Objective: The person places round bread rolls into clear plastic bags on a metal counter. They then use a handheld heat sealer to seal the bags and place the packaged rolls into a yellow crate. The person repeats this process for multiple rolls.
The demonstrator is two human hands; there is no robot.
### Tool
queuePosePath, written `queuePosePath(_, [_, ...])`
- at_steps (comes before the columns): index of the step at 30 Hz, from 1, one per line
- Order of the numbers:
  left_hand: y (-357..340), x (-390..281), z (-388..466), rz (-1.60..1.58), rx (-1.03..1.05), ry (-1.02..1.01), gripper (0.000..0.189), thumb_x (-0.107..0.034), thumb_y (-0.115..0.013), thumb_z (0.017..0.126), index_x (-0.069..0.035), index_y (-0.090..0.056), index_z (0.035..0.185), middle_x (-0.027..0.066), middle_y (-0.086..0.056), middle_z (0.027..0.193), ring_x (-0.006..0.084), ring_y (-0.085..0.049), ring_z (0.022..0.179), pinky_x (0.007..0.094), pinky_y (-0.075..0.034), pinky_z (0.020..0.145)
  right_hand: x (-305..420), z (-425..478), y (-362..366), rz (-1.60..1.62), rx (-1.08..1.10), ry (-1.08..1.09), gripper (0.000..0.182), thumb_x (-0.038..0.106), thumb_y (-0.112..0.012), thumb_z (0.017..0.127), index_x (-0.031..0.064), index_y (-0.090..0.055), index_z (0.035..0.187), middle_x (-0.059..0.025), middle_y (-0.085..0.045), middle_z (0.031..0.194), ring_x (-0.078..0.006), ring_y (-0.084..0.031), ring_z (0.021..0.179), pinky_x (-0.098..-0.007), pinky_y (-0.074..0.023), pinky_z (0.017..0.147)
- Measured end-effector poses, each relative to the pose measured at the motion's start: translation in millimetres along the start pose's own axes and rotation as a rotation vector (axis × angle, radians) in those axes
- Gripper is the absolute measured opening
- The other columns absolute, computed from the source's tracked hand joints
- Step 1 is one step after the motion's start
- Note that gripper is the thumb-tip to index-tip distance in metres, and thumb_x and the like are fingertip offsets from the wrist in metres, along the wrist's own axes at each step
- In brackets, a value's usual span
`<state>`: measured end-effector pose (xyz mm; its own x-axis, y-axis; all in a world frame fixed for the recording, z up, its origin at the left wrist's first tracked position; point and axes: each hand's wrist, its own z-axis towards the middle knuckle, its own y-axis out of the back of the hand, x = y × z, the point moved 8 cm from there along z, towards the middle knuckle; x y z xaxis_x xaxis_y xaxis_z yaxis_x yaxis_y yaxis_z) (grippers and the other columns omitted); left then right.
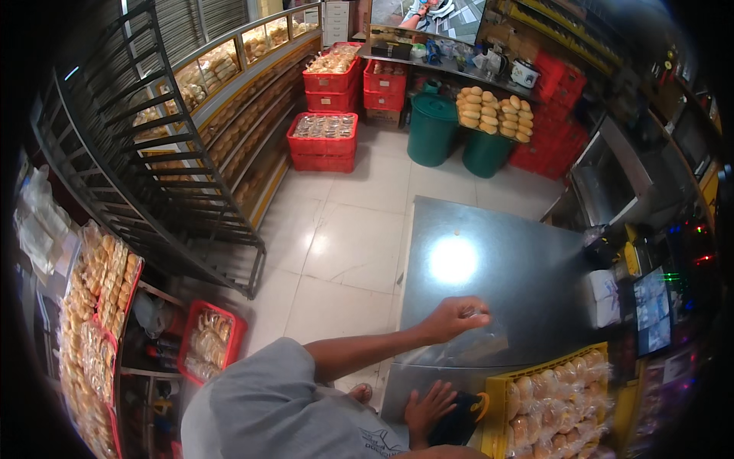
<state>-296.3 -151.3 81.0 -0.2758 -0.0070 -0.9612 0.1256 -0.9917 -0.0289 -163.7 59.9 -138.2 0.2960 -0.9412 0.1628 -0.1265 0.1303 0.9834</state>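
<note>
My left hand [463,317] is raised over the steel table [436,229], its fingers closed on a thin clear plastic bag [484,344]. The bag hangs toward the tabletop and looks to have nothing in it. My right hand [427,406] lies palm down near the table's front edge, fingers spread. Against it is a dark item [459,421] with an orange strap or handle, partly hidden. To the right of that stands a yellow plastic crate [499,396] full of buns in clear bags [553,401].
A dark rack [200,155] stands at left beside bread shelves [246,126]. Red crates [322,155] of packed bread sit on the tiled floor. Loose rolls [487,112] lie on a tray by green bins [431,132]. A monitor [652,312] edges the table at right.
</note>
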Motion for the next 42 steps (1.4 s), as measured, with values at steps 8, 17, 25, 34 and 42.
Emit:
queuePosePath(8, [52.1,-30.4,-57.8,0.023,0.039,0.062,0.029,-0.028,-0.054,0.102,-0.003,-0.066,0.093,-0.0030,-0.052,0.072,0.0050,-0.040,0.065,0.0246,-0.036,0.059,-0.6,5.7,8.5,0.088,0.046,-0.032,0.076,0.044,-0.061,0.087,0.0006,-0.037,0.145,-0.0253,-0.029,0.153,-0.0470,-0.017,0.145,-0.0636,-0.0155,0.114])
queuePosePath(17, [59.7,-28.1,-113.6,0.080,0.114,0.150,0.038,-0.030,-0.048,0.104,-0.001,-0.059,0.083,0.0002,-0.050,0.065,0.0086,-0.045,0.063,0.0290,-0.041,0.059,63.0,67.0,148.3,1.532,0.044,0.049,0.067,0.037,-0.071,0.086,-0.0048,-0.049,0.133,-0.0179,-0.054,0.133,-0.0296,-0.048,0.128,-0.0427,-0.0344,0.111])
queuePosePath(25, [90.1,-26.1,-112.0,-0.019,-0.038,0.025,0.030,-0.025,-0.045,0.105,-0.002,-0.064,0.107,0.0011,-0.058,0.081,0.0095,-0.050,0.073,0.0270,-0.044,0.068,148.7,76.8,193.2,1.557,0.286,0.158,0.014,0.008,-0.069,0.088,-0.0004,-0.066,0.099,-0.0058,-0.067,0.088,-0.0143,-0.065,0.084,-0.0281,-0.0519,0.081])
queuePosePath(34, [112.2,-9.1,-129.5,-0.101,0.000,0.148,0.031,-0.030,-0.050,0.103,-0.003,-0.067,0.103,-0.0023,-0.054,0.077,0.0069,-0.047,0.069,0.0254,-0.042,0.062,162.7,72.9,188.2,0.985,0.024,0.252,0.026,0.019,-0.066,0.094,0.0023,-0.061,0.075,0.0027,-0.049,0.061,-0.0054,-0.043,0.056,-0.0256,-0.0354,0.051])
queuePosePath(42, [124.7,16.1,-143.4,-0.039,-0.061,0.238,0.032,-0.030,-0.053,0.103,-0.002,-0.068,0.101,-0.0025,-0.053,0.075,0.0083,-0.048,0.068,0.0265,-0.041,0.063,174.8,72.1,180.4,1.622,0.218,0.075,0.020,0.014,-0.068,0.092,0.0031,-0.064,0.076,0.0014,-0.055,0.060,-0.0051,-0.047,0.054,-0.0225,-0.0377,0.051])
